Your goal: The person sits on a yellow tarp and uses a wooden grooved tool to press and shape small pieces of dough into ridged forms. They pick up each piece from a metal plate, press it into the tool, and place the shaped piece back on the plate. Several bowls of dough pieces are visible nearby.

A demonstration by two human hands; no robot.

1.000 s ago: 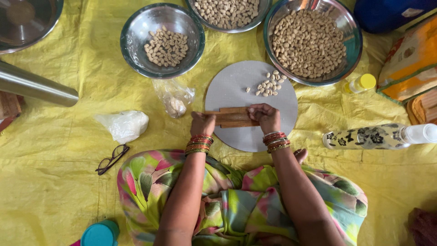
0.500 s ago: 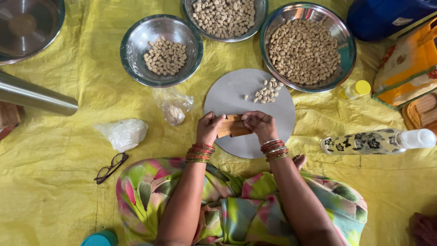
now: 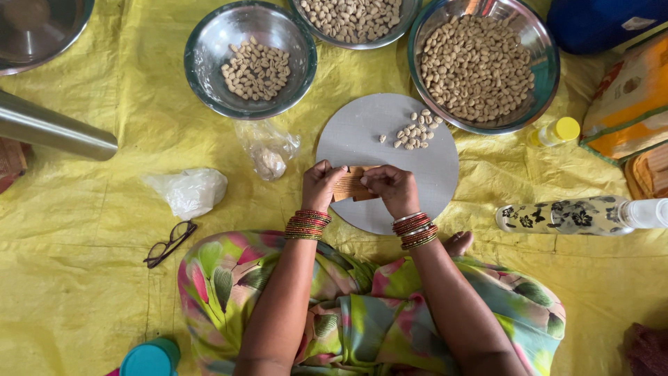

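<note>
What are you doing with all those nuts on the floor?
A person sits on a yellow sheet and grips a small wooden block with the left hand and the right hand, over a round grey board. A little heap of pale nuts lies on that board. Three steel bowls of the same nuts stand just beyond it.
</note>
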